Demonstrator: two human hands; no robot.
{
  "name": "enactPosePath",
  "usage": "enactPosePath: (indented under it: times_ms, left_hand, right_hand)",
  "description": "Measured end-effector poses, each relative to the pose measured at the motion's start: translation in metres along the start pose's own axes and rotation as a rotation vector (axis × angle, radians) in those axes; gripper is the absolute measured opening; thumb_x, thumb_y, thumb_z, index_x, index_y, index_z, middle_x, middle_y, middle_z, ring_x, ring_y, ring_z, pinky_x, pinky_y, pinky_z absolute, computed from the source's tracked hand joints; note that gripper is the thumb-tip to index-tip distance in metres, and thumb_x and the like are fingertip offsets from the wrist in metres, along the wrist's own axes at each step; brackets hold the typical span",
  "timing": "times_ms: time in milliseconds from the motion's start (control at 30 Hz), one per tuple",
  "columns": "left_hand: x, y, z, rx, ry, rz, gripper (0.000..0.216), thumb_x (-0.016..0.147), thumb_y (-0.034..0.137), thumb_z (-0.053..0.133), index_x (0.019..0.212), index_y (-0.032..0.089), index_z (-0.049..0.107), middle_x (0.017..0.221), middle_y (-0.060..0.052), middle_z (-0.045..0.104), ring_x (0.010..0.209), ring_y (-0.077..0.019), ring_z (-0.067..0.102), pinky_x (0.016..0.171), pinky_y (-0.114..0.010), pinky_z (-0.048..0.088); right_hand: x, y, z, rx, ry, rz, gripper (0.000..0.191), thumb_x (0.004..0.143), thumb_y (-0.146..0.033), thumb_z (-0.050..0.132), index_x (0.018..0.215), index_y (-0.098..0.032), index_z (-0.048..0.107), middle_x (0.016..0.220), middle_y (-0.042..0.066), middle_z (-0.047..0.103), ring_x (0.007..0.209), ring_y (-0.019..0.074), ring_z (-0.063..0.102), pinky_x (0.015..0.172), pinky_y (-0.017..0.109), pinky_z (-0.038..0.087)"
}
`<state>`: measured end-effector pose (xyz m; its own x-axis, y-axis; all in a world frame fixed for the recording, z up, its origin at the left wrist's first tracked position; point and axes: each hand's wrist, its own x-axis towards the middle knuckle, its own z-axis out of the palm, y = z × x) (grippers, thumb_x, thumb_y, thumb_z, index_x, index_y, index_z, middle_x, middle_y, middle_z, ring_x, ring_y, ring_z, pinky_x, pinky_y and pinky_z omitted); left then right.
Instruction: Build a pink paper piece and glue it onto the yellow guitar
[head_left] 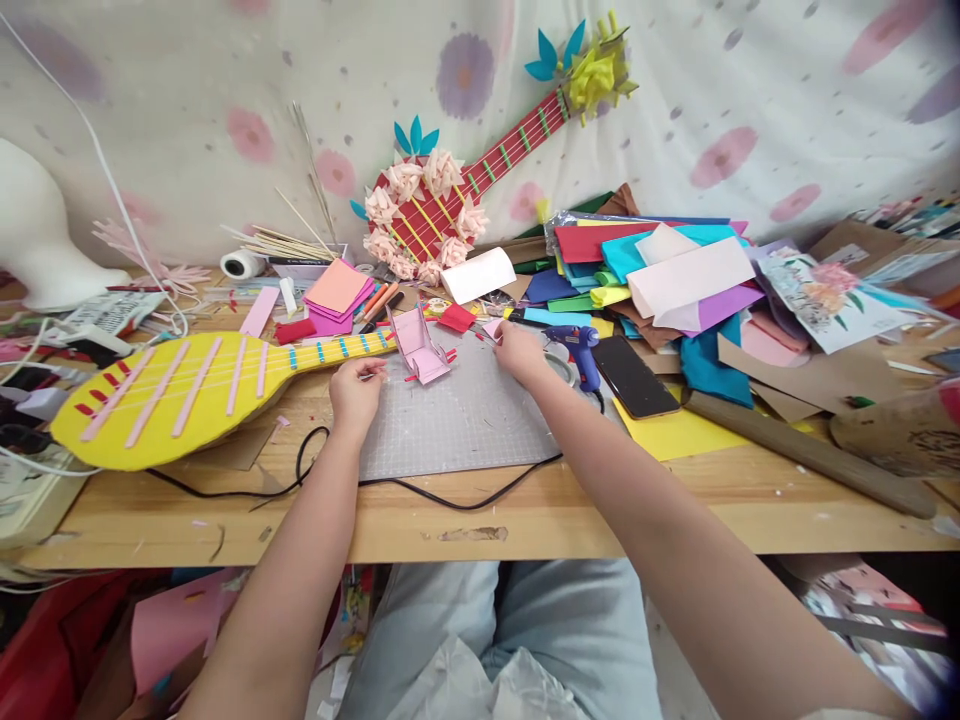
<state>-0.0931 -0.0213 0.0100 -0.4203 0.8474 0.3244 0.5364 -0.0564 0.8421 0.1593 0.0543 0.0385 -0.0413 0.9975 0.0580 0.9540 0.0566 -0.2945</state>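
Observation:
My left hand (355, 392) rests closed on the grey cutting mat (457, 425), pinching something thin that I cannot make out. A small pink paper chair-like model (420, 348) stands on the mat between my hands. My right hand (517, 352) lies at the mat's far right corner with its fingers curled over a small pink scrap, beside the blue glue gun (579, 352). A yellow paper guitar (191, 392) lies to the left of my left hand, its neck pointing towards the pink model.
A red paper guitar (469, 185) with paper flowers leans on the back cloth. A heap of coloured paper sheets (652, 275) fills the right side. A black phone (634, 376), a tape roll (240, 264), pens and a black cable (420, 490) lie about.

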Motion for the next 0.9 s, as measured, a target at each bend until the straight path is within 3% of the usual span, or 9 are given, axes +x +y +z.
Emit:
enactPosePath:
  times_ms: [100,200,300,433,533,667,900]
  left_hand:
    - [-0.002,0.002,0.0,-0.008,0.008,-0.007,0.019,0.06,0.026,0.066,0.077,0.017,0.07,0.068,-0.002,0.064,0.065,-0.0141,0.058,0.067,-0.027,0.048]
    - [-0.004,0.003,0.002,-0.084,-0.012,-0.056,0.021,0.061,0.031,0.067,0.077,0.017,0.07,0.069,-0.003,0.066,0.063,-0.0146,0.06,0.066,-0.028,0.049]
    - [-0.006,0.005,0.004,-0.191,-0.045,-0.144,0.022,0.062,0.026,0.066,0.08,0.016,0.07,0.073,-0.004,0.068,0.064,-0.0153,0.062,0.067,-0.03,0.051]
    - [-0.009,0.009,0.003,-0.308,-0.052,-0.2,0.023,0.066,0.016,0.054,0.084,0.014,0.068,0.083,-0.006,0.068,0.074,-0.0161,0.063,0.067,-0.03,0.052]
    - [-0.01,0.012,0.0,-0.218,0.001,-0.13,0.026,0.066,0.01,0.042,0.076,0.015,0.066,0.082,-0.004,0.067,0.071,-0.0139,0.062,0.065,-0.027,0.051]
    - [-0.008,0.01,-0.003,-0.045,0.112,-0.118,0.023,0.069,0.012,0.037,0.063,0.018,0.059,0.063,0.0,0.058,0.061,-0.012,0.056,0.06,-0.024,0.046]
    - [-0.008,0.012,-0.002,0.027,0.084,-0.03,0.023,0.083,0.028,0.035,0.072,0.019,0.054,0.061,0.0,0.052,0.064,-0.013,0.05,0.062,-0.024,0.039]
  right_hand:
    - [0.001,-0.005,-0.002,-0.168,-0.058,-0.054,0.03,0.081,-0.012,0.041,0.11,-0.014,0.051,0.105,0.016,0.062,0.094,0.0251,0.06,0.074,0.033,0.044]
    - [0.0,-0.013,-0.006,-0.357,-0.124,-0.217,0.035,0.083,-0.008,0.035,0.114,-0.006,0.05,0.108,0.022,0.06,0.101,0.0256,0.058,0.078,0.033,0.043]
    - [0.001,-0.019,-0.013,-0.441,-0.185,-0.345,0.032,0.083,-0.007,0.036,0.108,-0.003,0.055,0.111,0.023,0.058,0.102,0.0251,0.057,0.08,0.031,0.043]
    - [0.004,-0.016,-0.021,-0.421,-0.209,-0.36,0.027,0.076,-0.005,0.046,0.099,-0.006,0.061,0.106,0.02,0.062,0.096,0.0252,0.059,0.076,0.029,0.043]
    - [0.0,-0.004,-0.026,-0.166,-0.19,-0.284,0.025,0.068,-0.006,0.054,0.09,-0.013,0.063,0.095,0.013,0.066,0.086,0.0232,0.061,0.071,0.028,0.044]
    - [-0.021,0.005,-0.024,0.439,-0.265,-0.171,0.02,0.068,-0.008,0.052,0.083,-0.016,0.061,0.074,0.003,0.066,0.061,0.0136,0.061,0.059,0.024,0.045]
    - [-0.051,-0.017,0.0,0.886,-0.297,-0.272,0.018,0.074,-0.021,0.05,0.085,-0.017,0.064,0.071,0.0,0.062,0.051,0.0065,0.05,0.051,0.02,0.041]
